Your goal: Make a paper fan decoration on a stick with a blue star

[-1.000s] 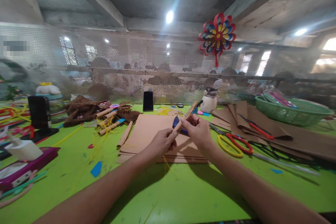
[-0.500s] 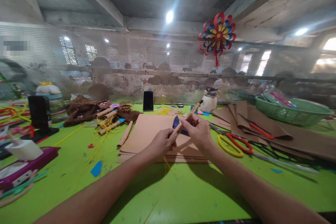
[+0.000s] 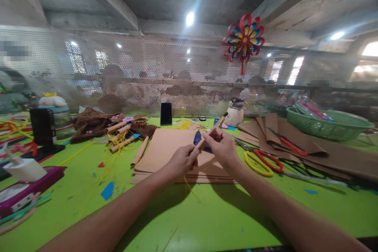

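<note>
Both hands hold a narrow folded strip of brown paper (image 3: 203,143), slanting up to the right, above a stack of brown paper sheets (image 3: 165,141). My left hand (image 3: 181,161) pinches its lower end. My right hand (image 3: 223,145) is closed around it further up, with its fingers partly hiding it. A dark tip (image 3: 226,114) shows at the upper end. Behind the strip lies a dark blue object (image 3: 197,137), mostly covered by the hands. Thin yellow strands (image 3: 189,187) stick out below my left hand.
Scissors with yellow and red handles (image 3: 262,163) lie right of the stack, by brown paper pieces (image 3: 298,141) and a green basket (image 3: 330,126). To the left are brown paper rolls (image 3: 122,143), a purple power strip (image 3: 32,189) and a phone on a stand (image 3: 43,128).
The hands and the paper strip hold nearly the same position. The whole view has shifted very slightly.
</note>
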A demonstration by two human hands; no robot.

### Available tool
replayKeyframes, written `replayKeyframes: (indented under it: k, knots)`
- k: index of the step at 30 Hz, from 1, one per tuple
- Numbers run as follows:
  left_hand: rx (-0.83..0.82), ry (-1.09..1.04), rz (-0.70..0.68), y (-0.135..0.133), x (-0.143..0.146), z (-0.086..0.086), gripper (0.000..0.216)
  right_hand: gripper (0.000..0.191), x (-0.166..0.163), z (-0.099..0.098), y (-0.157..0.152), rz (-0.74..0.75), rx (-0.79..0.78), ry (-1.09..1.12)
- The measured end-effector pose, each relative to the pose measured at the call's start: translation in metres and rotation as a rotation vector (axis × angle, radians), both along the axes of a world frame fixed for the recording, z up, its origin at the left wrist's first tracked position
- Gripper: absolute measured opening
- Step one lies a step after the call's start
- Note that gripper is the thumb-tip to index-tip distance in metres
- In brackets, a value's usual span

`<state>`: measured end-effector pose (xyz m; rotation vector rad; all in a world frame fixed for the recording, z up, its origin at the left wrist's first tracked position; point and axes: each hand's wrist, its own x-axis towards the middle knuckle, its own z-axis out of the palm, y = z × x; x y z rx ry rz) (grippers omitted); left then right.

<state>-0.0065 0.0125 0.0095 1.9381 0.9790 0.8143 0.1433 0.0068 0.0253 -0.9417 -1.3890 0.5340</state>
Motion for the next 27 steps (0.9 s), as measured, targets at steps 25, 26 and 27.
replayKeyframes:
  k: [25, 26, 27]
  knots:
    - [-0.513, -0.358, -0.045, -0.013, -0.005, 0.023, 0.027, 0.039, 0.001, 0.007, -0.003, -0.019, 0.003, 0.161]
    - [-0.548, -0.401, -0.075, -0.012, -0.005, 0.022, 0.028, 0.039, 0.001, 0.007, -0.003, -0.026, 0.003, 0.167]
    - [-0.575, -0.441, -0.104, -0.011, -0.006, 0.022, 0.03, 0.038, 0.001, 0.006, -0.002, -0.028, 0.001, 0.174]
